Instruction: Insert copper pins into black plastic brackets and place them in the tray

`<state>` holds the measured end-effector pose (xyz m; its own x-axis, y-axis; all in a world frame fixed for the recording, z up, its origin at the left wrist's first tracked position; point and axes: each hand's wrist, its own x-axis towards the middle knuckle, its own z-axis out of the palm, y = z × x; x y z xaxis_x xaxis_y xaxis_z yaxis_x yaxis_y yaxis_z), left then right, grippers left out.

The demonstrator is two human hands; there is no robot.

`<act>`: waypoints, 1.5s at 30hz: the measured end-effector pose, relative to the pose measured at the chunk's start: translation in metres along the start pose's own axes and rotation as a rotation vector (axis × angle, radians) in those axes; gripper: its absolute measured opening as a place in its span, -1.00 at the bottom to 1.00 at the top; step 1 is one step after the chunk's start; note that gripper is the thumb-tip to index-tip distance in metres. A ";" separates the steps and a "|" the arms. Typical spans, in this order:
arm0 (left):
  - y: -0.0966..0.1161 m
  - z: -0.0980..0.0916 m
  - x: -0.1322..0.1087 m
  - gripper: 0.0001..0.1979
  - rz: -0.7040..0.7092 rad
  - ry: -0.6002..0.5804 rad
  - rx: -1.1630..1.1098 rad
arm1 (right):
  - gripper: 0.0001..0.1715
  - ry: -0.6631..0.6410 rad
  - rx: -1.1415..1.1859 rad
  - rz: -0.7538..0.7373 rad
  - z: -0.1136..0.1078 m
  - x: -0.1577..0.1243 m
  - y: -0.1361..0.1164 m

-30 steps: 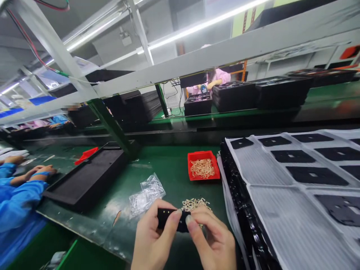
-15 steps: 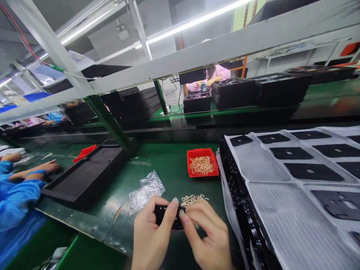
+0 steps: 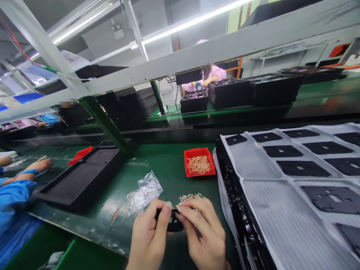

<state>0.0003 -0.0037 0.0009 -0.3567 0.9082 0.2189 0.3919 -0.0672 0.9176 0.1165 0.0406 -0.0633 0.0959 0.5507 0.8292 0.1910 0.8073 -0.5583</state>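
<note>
The left hand (image 3: pixel 147 236) and right hand (image 3: pixel 204 234) hold closed on a small black piece (image 3: pixel 174 225); thin gold-coloured pins (image 3: pixel 191 197) lie at twelve o'clock.

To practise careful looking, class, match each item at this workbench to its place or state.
Items:
1. Clear plastic bag
2. Small black part
3. Loose gold-coloured pieces
4. Red tray

Places and states:
A. Held between left hand and right hand
B. Heaped with thin gold-coloured pieces
C. Crumpled on the green bench, left of the hands
D. Scattered on the bench just beyond the hands

Pairs: 1-C, 2-A, 3-D, 4-B
</note>
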 end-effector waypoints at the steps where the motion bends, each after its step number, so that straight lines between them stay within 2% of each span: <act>1: -0.001 -0.001 0.000 -0.67 0.032 -0.007 0.018 | -0.76 -0.002 0.017 0.024 0.000 0.000 -0.001; 11: -0.010 -0.016 0.005 -0.77 0.432 -0.118 0.307 | -0.87 -0.031 0.119 0.205 -0.004 0.003 -0.004; 16: -0.010 -0.021 0.008 -0.77 0.587 -0.165 0.421 | -0.80 -0.072 0.146 0.182 -0.006 0.003 -0.004; 21: -0.008 -0.022 0.016 -0.77 0.685 -0.273 0.475 | -0.71 -0.079 0.137 0.143 -0.007 0.006 -0.005; 24: -0.009 -0.020 0.022 -0.79 0.742 -0.338 0.477 | -0.69 -0.028 0.103 0.109 -0.007 0.006 -0.007; 28: -0.010 -0.018 0.022 -0.80 0.805 -0.371 0.457 | -0.67 0.141 0.042 0.067 -0.001 -0.001 -0.009; 31: -0.011 -0.021 0.017 -0.86 0.853 -0.342 0.432 | -0.66 0.247 0.048 0.060 0.003 -0.004 -0.012; 33: -0.011 -0.026 0.015 -0.91 0.892 -0.272 0.407 | -0.68 0.278 0.088 0.061 0.004 -0.002 -0.015; 35: -0.010 -0.032 0.013 -0.87 0.842 -0.224 0.334 | -0.75 0.276 0.142 0.097 0.002 0.002 -0.017; 39: -0.007 -0.036 0.003 -0.74 0.476 -0.216 0.207 | -0.76 0.257 0.213 0.150 -0.003 0.007 -0.020; 42: -0.001 -0.033 -0.007 -0.71 0.271 -0.099 0.164 | -0.80 0.238 0.230 0.116 -0.005 0.007 -0.020; 45: 0.009 -0.028 -0.015 -0.68 0.139 -0.015 0.099 | -0.80 0.252 0.230 0.123 -0.003 0.005 -0.020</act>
<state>-0.0148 -0.0290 0.0150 -0.2808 0.8991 0.3360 0.5186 -0.1525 0.8413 0.1160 0.0265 -0.0481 0.3474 0.6004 0.7203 -0.0586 0.7805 -0.6223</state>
